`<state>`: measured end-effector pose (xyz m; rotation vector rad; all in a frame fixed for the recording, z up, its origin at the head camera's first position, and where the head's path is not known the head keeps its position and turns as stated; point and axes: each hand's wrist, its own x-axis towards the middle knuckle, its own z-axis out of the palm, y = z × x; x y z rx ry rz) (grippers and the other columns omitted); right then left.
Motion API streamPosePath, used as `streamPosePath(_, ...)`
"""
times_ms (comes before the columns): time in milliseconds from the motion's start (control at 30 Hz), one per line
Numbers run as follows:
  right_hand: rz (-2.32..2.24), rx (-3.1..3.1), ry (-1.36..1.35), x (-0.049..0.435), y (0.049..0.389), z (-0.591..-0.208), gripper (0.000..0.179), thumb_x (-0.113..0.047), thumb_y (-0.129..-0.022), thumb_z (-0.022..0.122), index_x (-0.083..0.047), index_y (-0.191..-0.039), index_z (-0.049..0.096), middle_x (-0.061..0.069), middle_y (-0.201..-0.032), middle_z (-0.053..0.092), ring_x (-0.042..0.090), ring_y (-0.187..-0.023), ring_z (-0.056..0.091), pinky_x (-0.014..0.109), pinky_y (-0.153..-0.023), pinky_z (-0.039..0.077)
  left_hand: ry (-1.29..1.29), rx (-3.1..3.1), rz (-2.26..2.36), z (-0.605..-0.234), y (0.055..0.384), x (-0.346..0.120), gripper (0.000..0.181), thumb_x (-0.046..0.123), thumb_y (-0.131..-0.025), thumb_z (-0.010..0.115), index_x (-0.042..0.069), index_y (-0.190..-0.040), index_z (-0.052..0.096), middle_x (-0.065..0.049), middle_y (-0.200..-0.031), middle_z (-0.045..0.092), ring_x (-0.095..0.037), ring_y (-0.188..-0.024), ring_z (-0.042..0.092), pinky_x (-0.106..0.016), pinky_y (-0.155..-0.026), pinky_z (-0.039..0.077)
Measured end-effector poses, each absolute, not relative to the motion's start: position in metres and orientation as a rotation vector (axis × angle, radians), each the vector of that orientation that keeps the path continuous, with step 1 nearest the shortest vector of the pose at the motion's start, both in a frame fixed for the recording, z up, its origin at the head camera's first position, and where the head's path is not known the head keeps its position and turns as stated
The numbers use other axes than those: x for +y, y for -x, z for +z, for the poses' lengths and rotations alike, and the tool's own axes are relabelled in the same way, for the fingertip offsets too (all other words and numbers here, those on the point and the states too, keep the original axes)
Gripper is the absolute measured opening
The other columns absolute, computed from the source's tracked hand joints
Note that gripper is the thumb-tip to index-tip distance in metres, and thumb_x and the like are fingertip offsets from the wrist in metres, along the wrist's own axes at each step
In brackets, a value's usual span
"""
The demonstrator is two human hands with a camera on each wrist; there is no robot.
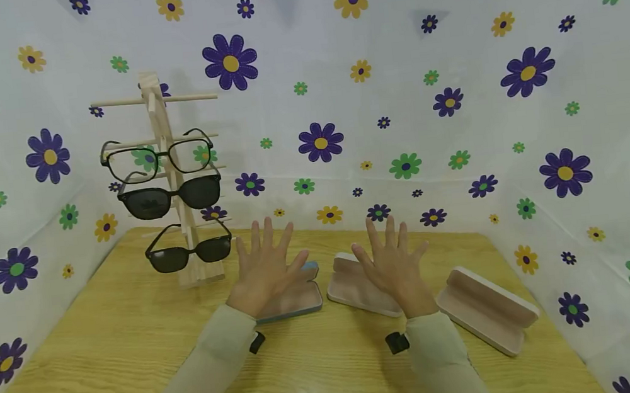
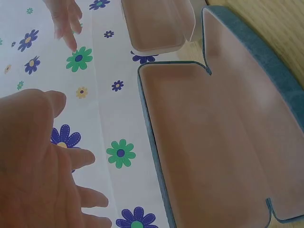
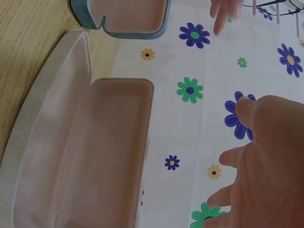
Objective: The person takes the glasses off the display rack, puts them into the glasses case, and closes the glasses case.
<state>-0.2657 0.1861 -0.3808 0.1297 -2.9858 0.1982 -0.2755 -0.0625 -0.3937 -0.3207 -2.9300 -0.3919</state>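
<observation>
My left hand [image 1: 262, 268] is held with fingers spread above a blue glasses case [image 1: 296, 299], whose lid stands open and pinkish lining shows. Fingers likewise spread, my right hand [image 1: 396, 268] hovers over a pale glasses case [image 1: 354, 284], also opened. Neither hand holds anything. In the left wrist view the blue case's lined inside [image 2: 199, 137] lies beside the hand. The right wrist view shows the pale case's lining [image 3: 104, 152] next to the right hand [image 3: 270, 161]. Each hand partly hides the case beneath it in the head view.
At the left a wooden display rack [image 1: 163, 129] carries clear-lens glasses [image 1: 160, 161], black sunglasses [image 1: 173, 197] and lower sunglasses [image 1: 189, 253]. Another opened glasses case [image 1: 488, 309] lies at the right on the wooden table [image 1: 320, 373]. Flowered cloth [image 1: 278, 111] surrounds the table's back and sides.
</observation>
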Motion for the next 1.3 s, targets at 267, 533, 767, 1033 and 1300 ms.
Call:
streamPosePath(267,0.524,-3.047,-0.274,0.194,0.268,-0.378,0.075,-0.066,-0.096,0.021,-0.023,-0.155,0.005,0.021,-0.159,-0.004,0.049,-0.144,0.005,0.077,-0.103,0.010,0.461,-2.964,-0.651,-0.387,0.273,-0.068,0.071,0.070,-0.093,0.023,0.034,-0.153,0.011,-0.013,-0.161,0.003,-0.038,-0.148,0.004,-0.070,-0.110,0.012)
streamPosePath(533,1.037,-2.970,-0.544,0.208,0.270,-0.362,0.064,-0.054,-0.099,0.034,-0.018,-0.151,0.026,0.014,-0.154,0.032,0.040,-0.141,0.029,0.060,-0.111,0.026,0.848,-2.813,-1.145,-0.363,0.268,-0.090,0.066,0.064,-0.093,0.037,0.041,-0.150,0.012,0.004,-0.160,0.016,-0.023,-0.147,0.020,-0.052,-0.116,0.022)
streamPosePath(767,1.131,-2.850,-0.592,0.208,0.271,-0.346,0.052,-0.044,-0.100,0.042,-0.017,-0.145,0.040,0.015,-0.144,0.048,0.038,-0.124,0.053,0.056,-0.098,0.045,0.934,-2.725,-1.304,-0.333,0.251,-0.119,0.054,0.053,-0.096,0.045,0.043,-0.146,0.028,0.013,-0.154,0.029,-0.021,-0.136,0.042,-0.051,-0.106,0.040)
streamPosePath(1033,1.243,-2.795,-0.575,0.196,0.275,-0.326,0.047,-0.046,-0.097,0.048,-0.021,-0.137,0.050,0.010,-0.134,0.057,0.029,-0.111,0.063,0.042,-0.087,0.054,0.954,-2.610,-1.226,-0.309,0.237,-0.150,0.046,0.037,-0.097,0.052,0.038,-0.142,0.040,0.012,-0.147,0.043,-0.015,-0.124,0.055,-0.040,-0.096,0.050)
streamPosePath(1300,1.235,-2.750,-0.681,0.174,0.277,-0.294,0.043,-0.041,-0.097,0.052,-0.017,-0.132,0.055,0.008,-0.128,0.061,0.024,-0.100,0.066,0.041,-0.085,0.055,0.934,-2.412,-1.044,-0.291,0.227,-0.187,0.051,0.015,-0.090,0.065,0.030,-0.137,0.051,0.002,-0.128,0.064,0.001,-0.102,0.064,-0.015,-0.080,0.053)
